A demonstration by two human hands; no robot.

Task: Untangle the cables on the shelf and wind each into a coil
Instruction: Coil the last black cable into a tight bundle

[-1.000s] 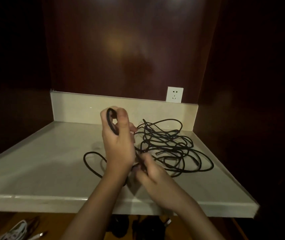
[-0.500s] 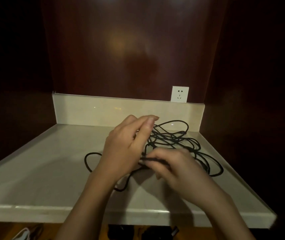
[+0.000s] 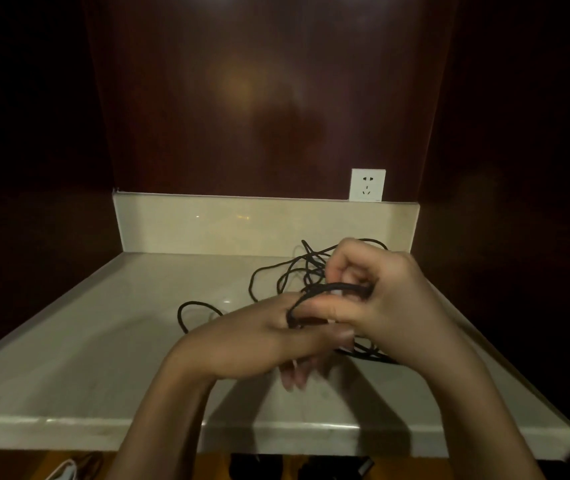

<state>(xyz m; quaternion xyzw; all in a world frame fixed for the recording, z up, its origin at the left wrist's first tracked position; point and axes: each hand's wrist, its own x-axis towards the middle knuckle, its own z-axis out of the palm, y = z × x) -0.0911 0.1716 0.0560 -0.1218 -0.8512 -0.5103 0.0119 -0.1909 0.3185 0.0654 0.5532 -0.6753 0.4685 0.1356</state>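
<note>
A tangle of thin black cable [image 3: 278,277] lies on the pale stone shelf [image 3: 103,341], toward its right half, with one loop trailing out to the left. My left hand [image 3: 252,344] is turned palm down over the shelf's middle, and a few turns of the cable are wound round its fingers. My right hand [image 3: 377,299] is just to the right, touching the left one. Its curled fingers pinch the black strand that runs across to the left hand. Both hands hide the near part of the tangle.
A white wall socket [image 3: 367,184] sits above the shelf's low back rim [image 3: 242,223] at the right. Dark wooden panels close in the back and both sides. Below the shelf's front edge lies a white cable [image 3: 63,474] and some dark objects.
Both hands have moved right and drawn together. The left hand turned palm down with cable turns round its fingers. The right hand lifted a strand up to it. The trailing loop shifted.
</note>
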